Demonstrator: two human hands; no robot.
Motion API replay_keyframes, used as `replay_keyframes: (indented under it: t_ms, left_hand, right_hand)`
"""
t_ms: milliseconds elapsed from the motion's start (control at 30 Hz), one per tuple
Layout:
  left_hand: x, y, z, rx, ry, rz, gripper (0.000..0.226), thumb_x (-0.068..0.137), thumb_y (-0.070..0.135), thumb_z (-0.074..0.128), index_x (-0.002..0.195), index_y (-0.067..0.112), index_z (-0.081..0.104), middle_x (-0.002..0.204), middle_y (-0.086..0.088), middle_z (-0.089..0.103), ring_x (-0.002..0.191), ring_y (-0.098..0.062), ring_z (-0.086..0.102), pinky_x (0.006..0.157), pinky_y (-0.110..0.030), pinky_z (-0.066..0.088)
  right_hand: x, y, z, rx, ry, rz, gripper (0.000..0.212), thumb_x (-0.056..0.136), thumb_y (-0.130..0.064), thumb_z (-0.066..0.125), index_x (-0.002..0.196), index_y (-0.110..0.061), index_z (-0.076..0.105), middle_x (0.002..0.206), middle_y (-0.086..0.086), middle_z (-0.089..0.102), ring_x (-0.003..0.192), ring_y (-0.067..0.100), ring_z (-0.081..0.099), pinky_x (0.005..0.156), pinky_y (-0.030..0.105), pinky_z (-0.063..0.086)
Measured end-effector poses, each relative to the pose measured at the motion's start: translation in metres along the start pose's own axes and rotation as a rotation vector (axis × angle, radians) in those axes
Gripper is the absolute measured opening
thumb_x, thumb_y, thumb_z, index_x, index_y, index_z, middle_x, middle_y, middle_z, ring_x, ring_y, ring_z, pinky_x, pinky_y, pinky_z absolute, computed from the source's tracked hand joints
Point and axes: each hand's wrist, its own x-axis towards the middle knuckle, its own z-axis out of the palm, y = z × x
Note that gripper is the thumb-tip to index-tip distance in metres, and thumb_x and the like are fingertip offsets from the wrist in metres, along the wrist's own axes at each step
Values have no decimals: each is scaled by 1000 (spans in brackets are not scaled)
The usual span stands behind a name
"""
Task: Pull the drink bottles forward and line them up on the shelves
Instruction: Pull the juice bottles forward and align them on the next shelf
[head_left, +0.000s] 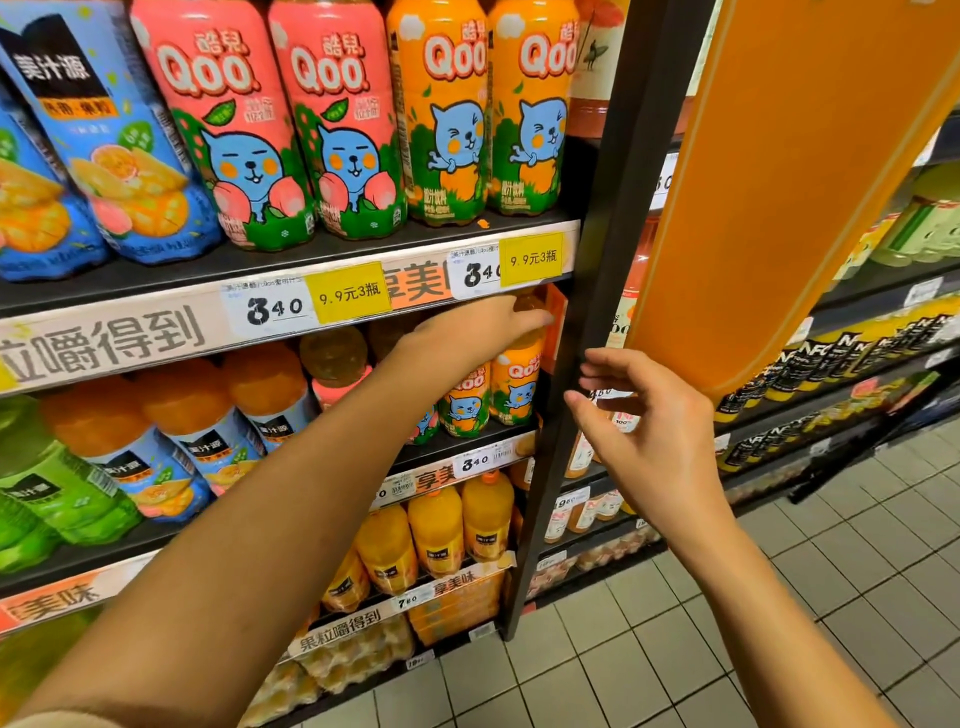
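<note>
My left hand reaches under the price rail into the second shelf and grips the top of an orange Qoo bottle at the shelf's right end. A second orange Qoo bottle stands just left of it. My right hand hovers in front of the dark shelf upright, fingers loosely curled, holding nothing. On the top shelf, pink Qoo bottles and orange Qoo bottles stand at the front edge.
Blue-labelled juice bottles fill the top left. Orange and green bottles fill the second shelf's left. Large orange juice bottles sit lower. An orange hanging sign juts out right. Tiled floor lies below.
</note>
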Motion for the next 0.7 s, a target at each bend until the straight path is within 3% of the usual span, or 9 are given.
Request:
replay_keyframes:
  t_ms: [67, 133, 233, 267, 333, 400, 467, 567, 700]
  left_hand:
    - [0, 1, 0, 29, -18, -12, 57, 93, 62, 44, 129, 19, 55, 128, -10, 53, 99, -21, 48, 81, -32, 30]
    - [3, 1, 1, 38, -16, -26, 55, 93, 63, 44, 121, 17, 58, 121, -9, 54, 94, -20, 46, 80, -32, 30]
    - [3, -2, 4, 77, 42, -36, 53, 92, 65, 44, 75, 15, 50, 88, 0, 51, 85, -20, 46, 78, -34, 33]
    - [3, -4, 4, 94, 57, -22, 53, 91, 66, 44, 68, 18, 44, 79, 4, 46, 78, -16, 44, 76, -34, 33]
    - [3, -8, 3, 104, 69, 42, 52, 90, 67, 46, 76, 17, 50, 85, 4, 50, 76, -12, 44, 76, -32, 34]
    - [5, -15, 2, 89, 52, 103, 58, 88, 66, 51, 116, 15, 57, 120, -5, 56, 100, -17, 51, 85, -32, 39]
    - [6, -18, 1, 120, 42, 132, 74, 86, 63, 57, 140, 16, 43, 146, -8, 42, 127, -25, 44, 100, -36, 36]
    - [8, -23, 3, 123, 66, 112, 71, 87, 57, 60, 141, 15, 42, 151, -10, 36, 133, -29, 38, 100, -38, 35]
    - [13, -23, 7, 121, 77, 77, 61, 88, 56, 59, 131, 13, 49, 145, -12, 44, 126, -30, 45, 86, -36, 36]
  right_hand:
    - [0, 1, 1, -2, -7, 1, 36, 86, -21, 75, 120, -14, 65, 107, -7, 68, 103, 2, 64, 90, 26, 54]
    - [1, 1, 1, 6, -14, 5, 36, 86, -21, 75, 120, -14, 65, 107, -6, 68, 104, 3, 64, 90, 27, 54]
    - [2, 2, 3, 3, -18, -11, 35, 86, -20, 75, 119, -13, 65, 107, -6, 68, 103, 2, 63, 90, 23, 53]
    - [2, 2, 3, 3, -20, -14, 35, 86, -20, 75, 119, -13, 65, 107, -6, 68, 103, 2, 63, 90, 20, 52]
    - [2, 1, 3, 18, -23, -17, 35, 86, -20, 76, 119, -13, 65, 106, -6, 68, 103, 2, 63, 89, 15, 50]
    - [1, 0, 5, 34, -27, -26, 35, 85, -19, 76, 118, -13, 65, 106, -6, 68, 102, 2, 63, 88, 13, 49]
    - [1, 1, 6, 41, -36, -32, 35, 85, -19, 76, 118, -13, 65, 106, -6, 68, 102, 2, 63, 88, 13, 49]
    - [0, 1, 9, 54, -51, -34, 36, 85, -19, 76, 119, -13, 65, 107, -6, 67, 103, 2, 63, 88, 17, 51]
    - [-1, 2, 10, 52, -61, -46, 36, 86, -21, 75, 119, -14, 64, 106, -7, 67, 103, 1, 63, 88, 18, 51]
